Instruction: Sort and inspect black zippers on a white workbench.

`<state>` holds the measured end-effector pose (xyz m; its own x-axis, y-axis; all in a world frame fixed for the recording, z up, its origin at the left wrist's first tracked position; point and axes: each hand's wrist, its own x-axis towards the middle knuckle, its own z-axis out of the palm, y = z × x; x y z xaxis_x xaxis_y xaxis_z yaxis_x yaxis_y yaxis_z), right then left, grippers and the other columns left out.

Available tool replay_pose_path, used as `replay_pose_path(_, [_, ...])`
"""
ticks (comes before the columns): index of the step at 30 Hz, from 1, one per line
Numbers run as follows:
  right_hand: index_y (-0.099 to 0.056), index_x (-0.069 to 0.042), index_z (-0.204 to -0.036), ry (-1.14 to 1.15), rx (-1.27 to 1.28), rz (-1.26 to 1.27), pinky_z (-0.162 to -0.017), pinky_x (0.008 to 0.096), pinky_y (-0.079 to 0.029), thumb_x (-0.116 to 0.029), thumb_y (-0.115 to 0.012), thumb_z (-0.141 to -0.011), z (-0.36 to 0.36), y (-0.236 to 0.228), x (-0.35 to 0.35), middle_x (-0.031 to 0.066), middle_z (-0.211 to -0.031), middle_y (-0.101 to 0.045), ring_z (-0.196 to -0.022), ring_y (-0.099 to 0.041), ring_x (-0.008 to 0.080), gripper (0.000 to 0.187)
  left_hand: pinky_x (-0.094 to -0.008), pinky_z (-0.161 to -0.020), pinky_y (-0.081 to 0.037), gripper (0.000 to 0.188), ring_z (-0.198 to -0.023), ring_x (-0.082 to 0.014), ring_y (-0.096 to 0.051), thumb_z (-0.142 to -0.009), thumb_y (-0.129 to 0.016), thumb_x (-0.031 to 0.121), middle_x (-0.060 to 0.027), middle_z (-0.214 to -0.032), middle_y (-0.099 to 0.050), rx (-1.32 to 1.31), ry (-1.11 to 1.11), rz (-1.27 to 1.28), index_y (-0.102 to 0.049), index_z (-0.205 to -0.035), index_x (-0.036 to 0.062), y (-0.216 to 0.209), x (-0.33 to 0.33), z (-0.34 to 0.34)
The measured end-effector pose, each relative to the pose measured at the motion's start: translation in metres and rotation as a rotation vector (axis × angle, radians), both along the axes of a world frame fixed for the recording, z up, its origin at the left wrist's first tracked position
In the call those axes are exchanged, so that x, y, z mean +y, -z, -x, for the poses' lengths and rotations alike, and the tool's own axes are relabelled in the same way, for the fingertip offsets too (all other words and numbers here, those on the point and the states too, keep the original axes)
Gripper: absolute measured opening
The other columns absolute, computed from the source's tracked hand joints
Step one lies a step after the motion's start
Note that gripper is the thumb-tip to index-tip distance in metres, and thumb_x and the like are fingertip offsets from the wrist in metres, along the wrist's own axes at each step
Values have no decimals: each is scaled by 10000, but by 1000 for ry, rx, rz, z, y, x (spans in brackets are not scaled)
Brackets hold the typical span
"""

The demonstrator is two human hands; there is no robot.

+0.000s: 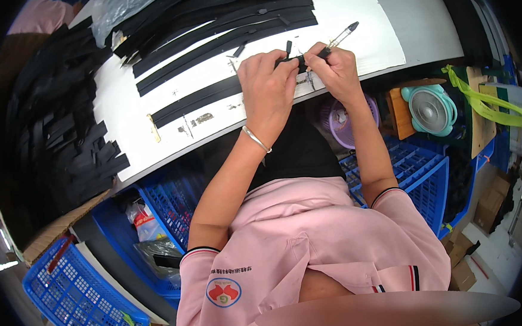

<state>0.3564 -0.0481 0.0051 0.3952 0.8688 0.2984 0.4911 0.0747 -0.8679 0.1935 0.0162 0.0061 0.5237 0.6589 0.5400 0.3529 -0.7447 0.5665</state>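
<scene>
My left hand (267, 91) is closed on the right end of a black strap (200, 100), pressing it against the white board (359, 13). The strap lies flat and runs left from under my fingers. In the closed fingers of my right hand (338, 74) is a pen (340, 37) with a clear barrel and dark ends, its upper end leaning away to the right. Both hands nearly meet over the strap's end, and the fingers hide the pen's lower tip. Just beyond my hands lie a small black piece (240, 49) and another short black piece (289, 47).
Several black straps (224, 51) lie in rows on the board's far side, beside clear plastic wrap (123, 13). A big heap of black strips (55, 122) fills the left. Below the table edge are blue crates (81, 293), a purple basket (345, 125) and a teal fan (430, 111).
</scene>
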Motion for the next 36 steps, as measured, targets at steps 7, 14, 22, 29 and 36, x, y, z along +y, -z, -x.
replay_pose_path(7, [-670,7,-817,8,257,50,-643,257,-472,-87,-631,-956,-8,-1,-13,35,-747,-678,-691,-596,92,172,-568,-1142,-277,431,-1365,-343,-458,-834,-755,111,-133,-1427,-533,131,-16,3,-685,-1259,122,-8,-4,3])
replay_pose_path(14, [-686,3,-912,61,219,-62,-630,220,-435,-85,-625,-1004,-9,17,-15,35,-843,-688,-692,-562,69,140,-689,-1196,-126,699,-1538,-462,-185,-918,-737,227,-310,-1613,-247,184,74,115,-426,-1498,-9,3,52,-2])
replay_pose_path(22, [-702,-12,-944,101,231,-103,-614,198,-405,-102,-620,-1020,-11,21,-12,32,-874,-691,-685,-533,50,143,-645,-1214,-106,542,-1476,-369,-354,-916,-738,242,-178,-1519,-453,42,-240,42,-553,-1402,88,-5,76,93])
replay_pose_path(29, [-711,-1,-962,127,223,-87,-618,203,-419,-97,-621,-1020,-11,19,-11,32,-871,-699,-686,-541,49,144,-709,-1182,-83,522,-1504,-439,-283,-955,-684,337,-178,-1505,-477,334,-1149,-177,-559,-1371,47,-7,127,306])
replay_pose_path(36, [-726,-4,-968,142,222,-88,-599,197,-407,-109,-630,-1018,-9,22,-10,35,-857,-703,-675,-536,47,151,-691,-1196,-53,890,-1528,-475,-193,-927,-669,496,-307,-1620,-282,336,-1274,2,-376,-1504,-114,1,136,320])
